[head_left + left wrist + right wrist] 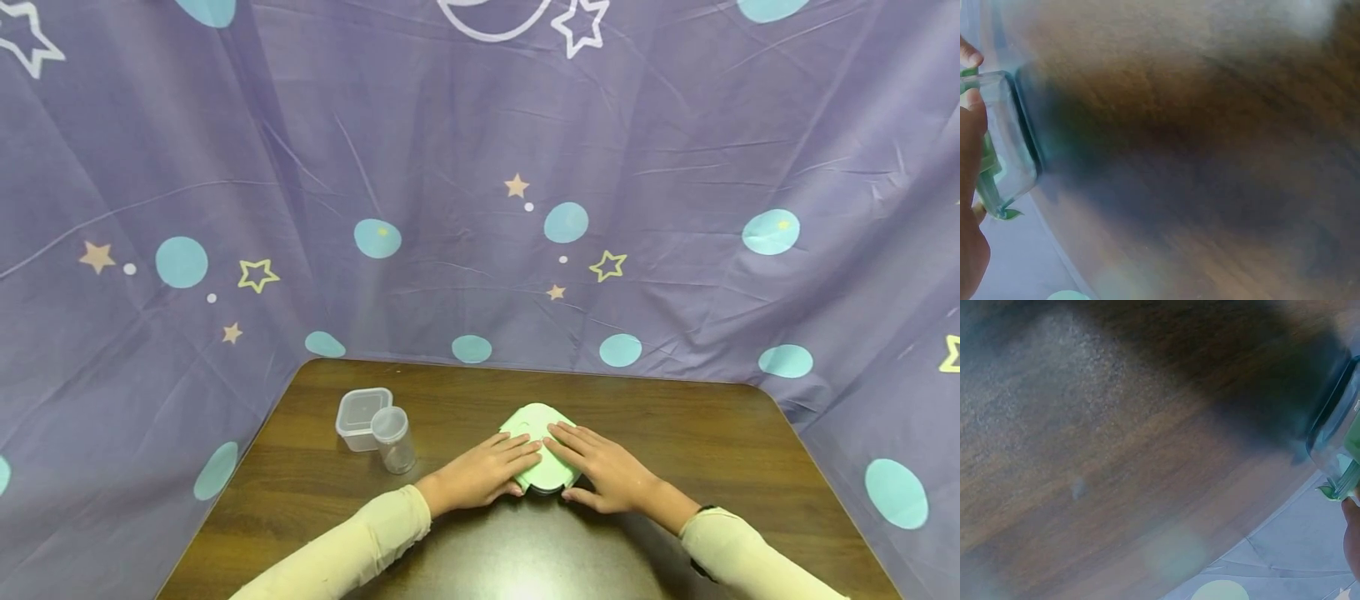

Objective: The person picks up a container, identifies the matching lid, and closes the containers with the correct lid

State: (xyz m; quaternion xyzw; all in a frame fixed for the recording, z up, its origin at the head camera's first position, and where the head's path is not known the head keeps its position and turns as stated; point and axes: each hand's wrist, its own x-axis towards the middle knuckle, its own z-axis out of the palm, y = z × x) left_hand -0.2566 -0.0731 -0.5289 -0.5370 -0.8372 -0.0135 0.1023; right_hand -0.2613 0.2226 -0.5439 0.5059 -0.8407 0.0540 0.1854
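Observation:
A clear glass food container with a light green lid stands on the table in front of me. My left hand lies over the lid's left side, its fingers stretched across the top and its thumb by the near edge. From the other side my right hand rests on the lid, fingers extended toward the middle and thumb low at the near corner. In the left wrist view, a green flap of the lid sticks out past the container's far corner. The hands cover much of the lid's sides.
At the left of the brown wooden table stand a square clear plastic box and, right beside it, a clear cylindrical jar. A purple patterned curtain hangs behind the table and along both sides.

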